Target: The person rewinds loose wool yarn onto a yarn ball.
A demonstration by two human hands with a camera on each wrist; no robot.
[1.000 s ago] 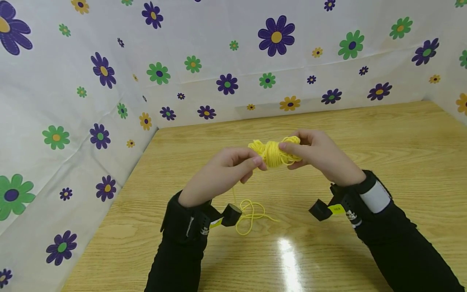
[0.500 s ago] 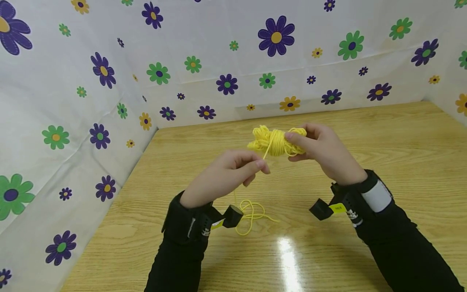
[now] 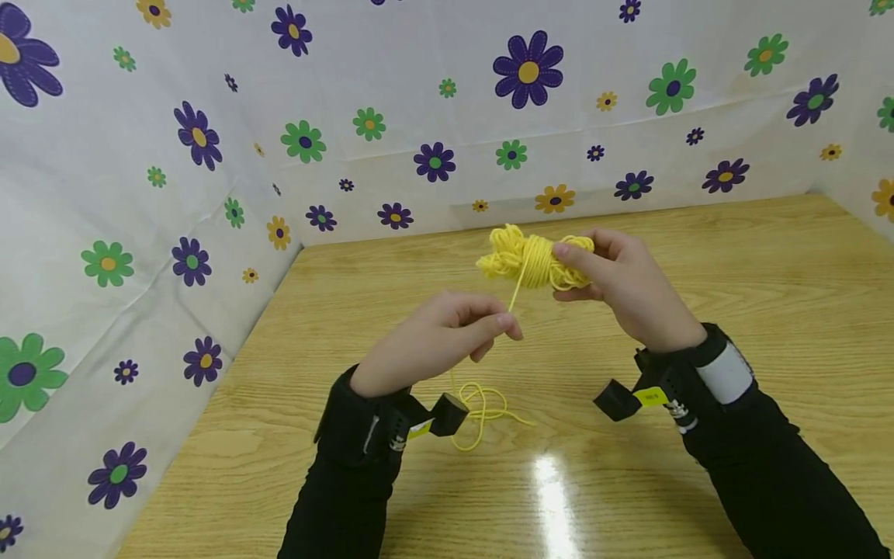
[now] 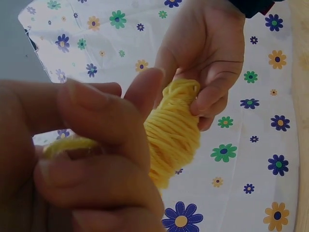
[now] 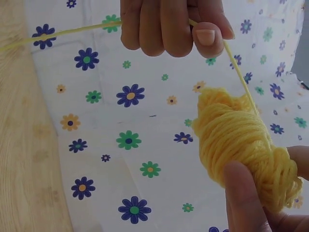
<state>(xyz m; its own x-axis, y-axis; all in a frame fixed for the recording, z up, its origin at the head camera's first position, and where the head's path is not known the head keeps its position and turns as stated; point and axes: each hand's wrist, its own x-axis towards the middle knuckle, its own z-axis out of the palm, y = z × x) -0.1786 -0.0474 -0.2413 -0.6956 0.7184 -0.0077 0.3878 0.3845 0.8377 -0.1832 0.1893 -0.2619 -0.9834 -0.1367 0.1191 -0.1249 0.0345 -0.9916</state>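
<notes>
A bundle of yellow cord [image 3: 536,260], wound round its middle with loops at both ends, is held above the table. My right hand [image 3: 618,279] grips its right end between thumb and fingers. Below and left of the bundle, my left hand [image 3: 454,334] pinches the strand [image 3: 516,295] that runs down from the windings. In the right wrist view this strand [image 5: 244,84] stretches taut from the bundle [image 5: 236,140] to the left hand [image 5: 169,26], passes through its curled fingers and comes out on the other side. The left wrist view shows the bundle [image 4: 174,137] partly behind the left fingers [image 4: 96,145].
The strand's tail hangs down and lies in loose loops [image 3: 482,411] on the wooden table [image 3: 698,466]. A white cloth with printed flowers [image 3: 391,70] stands behind the table and along its left side. Each wrist carries a black camera mount [image 3: 447,414].
Both hands come apart: the right hand lifts the bundle up and slightly right, while the left moves a little down and right. A length of strand now shows between them.
</notes>
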